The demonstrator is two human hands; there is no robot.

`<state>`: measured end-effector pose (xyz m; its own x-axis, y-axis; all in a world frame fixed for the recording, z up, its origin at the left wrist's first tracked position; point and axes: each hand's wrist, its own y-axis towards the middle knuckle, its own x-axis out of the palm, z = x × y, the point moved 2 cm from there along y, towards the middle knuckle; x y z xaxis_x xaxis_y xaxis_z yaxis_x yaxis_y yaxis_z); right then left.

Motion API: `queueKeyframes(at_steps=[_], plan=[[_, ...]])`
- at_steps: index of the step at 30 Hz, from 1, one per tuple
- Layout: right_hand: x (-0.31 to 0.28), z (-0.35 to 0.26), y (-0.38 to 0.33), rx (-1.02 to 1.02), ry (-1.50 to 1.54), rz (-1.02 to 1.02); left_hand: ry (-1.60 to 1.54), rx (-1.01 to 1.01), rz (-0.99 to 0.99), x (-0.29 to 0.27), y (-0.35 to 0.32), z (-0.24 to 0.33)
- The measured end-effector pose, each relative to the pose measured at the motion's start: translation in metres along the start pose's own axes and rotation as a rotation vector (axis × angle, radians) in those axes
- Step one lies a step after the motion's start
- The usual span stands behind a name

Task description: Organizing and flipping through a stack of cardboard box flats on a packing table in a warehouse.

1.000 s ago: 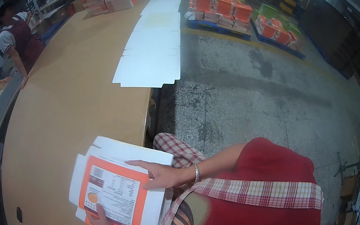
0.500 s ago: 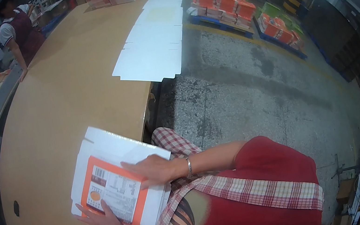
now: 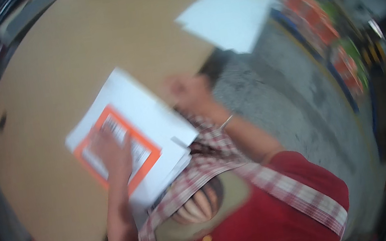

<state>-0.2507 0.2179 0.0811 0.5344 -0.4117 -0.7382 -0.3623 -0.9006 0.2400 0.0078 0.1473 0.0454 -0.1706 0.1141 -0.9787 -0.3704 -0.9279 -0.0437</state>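
Note:
The view is blurred by motion. A stack of flat white cardboard sheets with an orange-framed printed panel lies on the tan table near its front edge. My left hand rests flat on the orange panel, fingers spread. My right hand is lifted just past the stack's right corner, apart from it, with nothing visible in it; its fingers are too blurred to read.
A second pile of white flat sheets lies farther along the table's right edge. Orange and green boxes on pallets stand on the grey concrete floor to the right.
The camera has swung sharply and the picture has tilted. My right hand has come off the stack and moved to its right. My left hand has shifted from the stack's lower edge onto its top.

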Motion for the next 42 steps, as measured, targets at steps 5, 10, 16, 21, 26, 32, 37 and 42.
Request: queueKeyframes(at_steps=[5, 10, 16, 21, 26, 32, 37, 42], plan=[[0.055, 0.010, 0.044, 0.054, 0.816, -0.608, 0.051, 0.117, 0.251, 0.017, -0.010, -0.006], [0.081, -0.054, 0.028, -0.639, 0.462, -0.526, 0.073, 0.107, 0.239, 0.012, -0.011, 0.000], [0.085, -0.060, -0.038, -0.655, -0.180, -0.317, -0.009, 0.100, 0.209, 0.010, -0.007, 0.000], [0.072, -0.030, -0.095, -0.704, 0.041, -0.308, 0.100, 0.151, 0.196, 0.015, -0.003, 0.001], [0.097, -0.024, -0.116, -0.717, 0.163, -0.203, 0.167, 0.134, 0.104, 0.016, -0.003, 0.001], [0.131, -0.006, -0.113, -0.818, 0.272, -0.122, 0.200, 0.126, 0.039, 0.024, 0.003, 0.003], [0.137, -0.006, -0.094, -0.840, 0.414, -0.349, 0.154, 0.120, 0.014, 0.035, 0.008, -0.007], [0.139, -0.025, -0.079, -0.807, 0.525, -0.470, 0.214, 0.130, -0.010, 0.040, 0.022, -0.036]])
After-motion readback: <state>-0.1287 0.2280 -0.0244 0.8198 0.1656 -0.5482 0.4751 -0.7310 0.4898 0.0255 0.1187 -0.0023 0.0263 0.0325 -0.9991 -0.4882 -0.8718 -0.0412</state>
